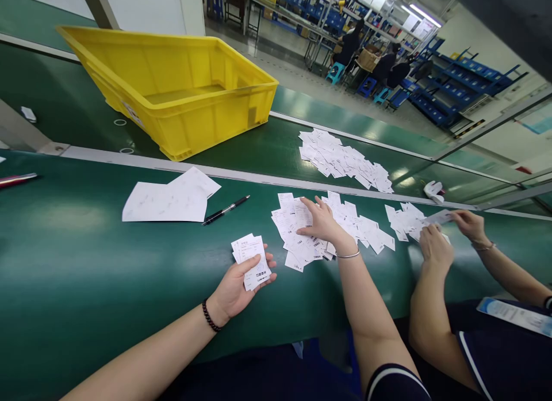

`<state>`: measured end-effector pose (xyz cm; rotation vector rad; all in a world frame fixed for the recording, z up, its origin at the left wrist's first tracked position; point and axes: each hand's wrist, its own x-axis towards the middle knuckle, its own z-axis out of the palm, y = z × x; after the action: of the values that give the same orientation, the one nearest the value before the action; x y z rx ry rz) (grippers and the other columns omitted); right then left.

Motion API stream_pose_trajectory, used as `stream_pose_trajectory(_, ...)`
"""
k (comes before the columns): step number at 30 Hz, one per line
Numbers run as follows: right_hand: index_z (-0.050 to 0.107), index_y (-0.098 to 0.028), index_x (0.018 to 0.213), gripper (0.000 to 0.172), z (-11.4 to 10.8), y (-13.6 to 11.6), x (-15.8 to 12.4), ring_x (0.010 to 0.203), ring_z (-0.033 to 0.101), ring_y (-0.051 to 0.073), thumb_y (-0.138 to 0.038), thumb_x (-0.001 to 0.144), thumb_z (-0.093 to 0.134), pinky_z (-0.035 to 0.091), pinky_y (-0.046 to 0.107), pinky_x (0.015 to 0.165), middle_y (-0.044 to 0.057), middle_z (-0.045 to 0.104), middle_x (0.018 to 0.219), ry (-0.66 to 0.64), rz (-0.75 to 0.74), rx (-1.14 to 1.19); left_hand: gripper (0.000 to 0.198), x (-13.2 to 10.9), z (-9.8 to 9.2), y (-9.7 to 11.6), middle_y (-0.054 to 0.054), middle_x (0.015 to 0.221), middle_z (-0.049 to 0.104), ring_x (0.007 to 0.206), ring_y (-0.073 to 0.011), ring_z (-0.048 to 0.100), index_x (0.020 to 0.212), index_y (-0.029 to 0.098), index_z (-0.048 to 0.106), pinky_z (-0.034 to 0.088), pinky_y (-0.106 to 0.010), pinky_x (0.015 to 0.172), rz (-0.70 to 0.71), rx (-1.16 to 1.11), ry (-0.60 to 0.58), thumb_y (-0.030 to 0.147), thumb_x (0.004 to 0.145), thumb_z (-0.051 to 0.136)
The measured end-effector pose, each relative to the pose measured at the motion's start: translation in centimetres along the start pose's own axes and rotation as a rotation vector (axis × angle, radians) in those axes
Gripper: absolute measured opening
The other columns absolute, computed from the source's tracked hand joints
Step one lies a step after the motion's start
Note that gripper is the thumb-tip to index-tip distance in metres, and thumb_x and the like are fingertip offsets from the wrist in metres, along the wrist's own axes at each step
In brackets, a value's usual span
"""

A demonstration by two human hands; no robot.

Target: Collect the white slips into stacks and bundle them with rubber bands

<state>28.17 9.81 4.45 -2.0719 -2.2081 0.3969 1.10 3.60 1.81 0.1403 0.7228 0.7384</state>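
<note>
My left hand (241,280) is closed around a small stack of printed paper slips (254,256), thumb on top and fingers underneath. To its right, my right hand (319,221) reaches over a loose pile of similar white slips (297,240), fingers spread and fingertips at the pile's top. Nothing shows in its grasp. Whether the fingertips touch the paper, I cannot tell. Between the slips and some larger white sheets (166,202) lies a black pen (226,210).
A yellow plastic bin (215,122) stands on the raised green ledge, with another heap of slips (340,156) to its right. Beside me on the right, a co-worker's hands (437,245) handle slips over a smaller pile (405,220). A red pen (17,180) lies far left.
</note>
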Motion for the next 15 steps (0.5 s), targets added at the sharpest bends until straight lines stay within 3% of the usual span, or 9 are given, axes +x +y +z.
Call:
stream_pose_trajectory(2, 0.036, -0.025, 0.143, 0.085, 0.2, 0.5, 0.3, 0.143, 0.022, 0.038, -0.045, 0.071, 0.075, 0.016, 0.066, 0.112, 0.012, 0.047, 0.143, -0.031, -0.037, -0.014, 0.026, 0.1, -0.1, 0.0, -0.01, 0.094, 0.069, 0.087, -0.0224, 0.067, 0.108, 0.015, 0.066, 0.058, -0.04, 0.077, 0.008, 0.001, -0.007, 0.013, 0.083, 0.063)
stream_pose_trajectory(4, 0.038, -0.025, 0.142, 0.079, 0.4, -0.2, -0.1, 0.14, 0.03, 0.036, -0.045, 0.074, 0.072, 0.015, 0.066, 0.112, 0.012, 0.054, 0.135, 0.025, -0.087, 0.009, 0.024, 0.1, -0.2, 0.0, -0.01, 0.095, 0.069, 0.088, -0.0223, 0.067, 0.107, 0.015, 0.066, 0.058, -0.04, 0.078, 0.02, -0.002, -0.013, 0.013, 0.083, 0.063)
stream_pose_trajectory(8, 0.028, -0.026, 0.146, 0.082, 0.5, -2.7, -1.5, 0.13, 0.045, 0.031, -0.046, 0.078, 0.069, 0.034, 0.057, 0.107, 0.013, 0.052, 0.134, 0.136, -0.242, 0.128, 0.022, 0.0, 0.0, 0.2, -0.01, 0.093, 0.069, 0.087, -0.0213, 0.067, 0.105, 0.015, 0.066, 0.058, -0.04, 0.078, 0.023, -0.001, -0.003, 0.012, 0.084, 0.063)
stream_pose_trajectory(10, 0.024, -0.029, 0.148, 0.093, 0.3, -3.1, -1.4, 0.137, 0.035, 0.033, -0.051, 0.072, 0.074, 0.031, 0.058, 0.11, 0.013, 0.039, 0.148, 0.115, -0.292, 0.085, 0.023, 0.0, 0.0, 0.1, -0.009, 0.092, 0.069, 0.086, -0.0211, 0.067, 0.106, 0.015, 0.066, 0.058, -0.04, 0.078, 0.018, 0.006, 0.003, 0.012, 0.083, 0.063)
stream_pose_trajectory(12, 0.02, -0.03, 0.15, 0.106, 0.0, -2.3, -0.5, 0.145, 0.018, 0.037, -0.054, 0.064, 0.079, 0.02, 0.063, 0.113, 0.012, 0.026, 0.156, 0.089, -0.237, 0.008, 0.024, 0.0, 0.0, 0.1, -0.009, 0.093, 0.07, 0.087, -0.0214, 0.067, 0.106, 0.016, 0.066, 0.058, -0.04, 0.078, 0.018, 0.015, 0.003, 0.012, 0.082, 0.065)
stream_pose_trajectory(15, 0.016, -0.028, 0.151, 0.11, -0.4, 0.2, 1.5, 0.146, 0.011, 0.039, -0.052, 0.064, 0.078, 0.012, 0.066, 0.113, 0.013, 0.029, 0.155, 0.009, -0.089, -0.022, 0.027, 0.2, -0.2, 0.0, -0.009, 0.093, 0.07, 0.089, -0.0225, 0.067, 0.107, 0.016, 0.066, 0.058, -0.041, 0.079, 0.023, 0.022, -0.003, 0.012, 0.08, 0.067)
